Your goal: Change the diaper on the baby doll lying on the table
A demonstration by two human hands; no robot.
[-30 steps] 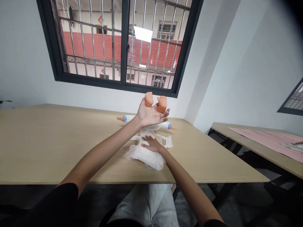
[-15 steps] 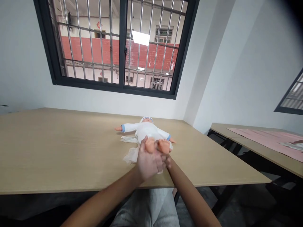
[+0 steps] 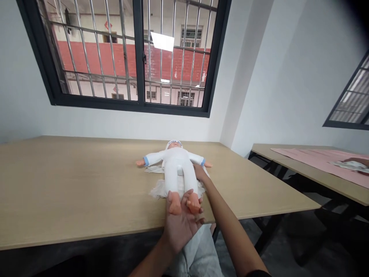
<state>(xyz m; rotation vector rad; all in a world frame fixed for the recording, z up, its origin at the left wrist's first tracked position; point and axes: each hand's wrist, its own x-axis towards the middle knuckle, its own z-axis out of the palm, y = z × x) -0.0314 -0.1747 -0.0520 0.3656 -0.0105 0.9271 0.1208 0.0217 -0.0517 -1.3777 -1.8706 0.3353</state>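
Observation:
A baby doll in a white suit with blue cuffs lies on its back on the wooden table, arms spread and feet towards me. My left hand, palm up, is under the doll's bare feet, with its fingers curled around them. At the hip on the doll's right-hand side in the view is my right hand; its fingers are hidden behind the doll's leg. A thin white cloth lies rumpled beneath the doll and shows between and beside its legs.
The table ends at a front edge just before my lap. A barred window is in the wall behind. To the right, a second table holds a pink cloth, a white cloth and part of another person's hand.
The doll's legs have come down from a raised position to stretch towards me. My right hand has left the feet and moved forward to the hip. My left hand stays at the feet.

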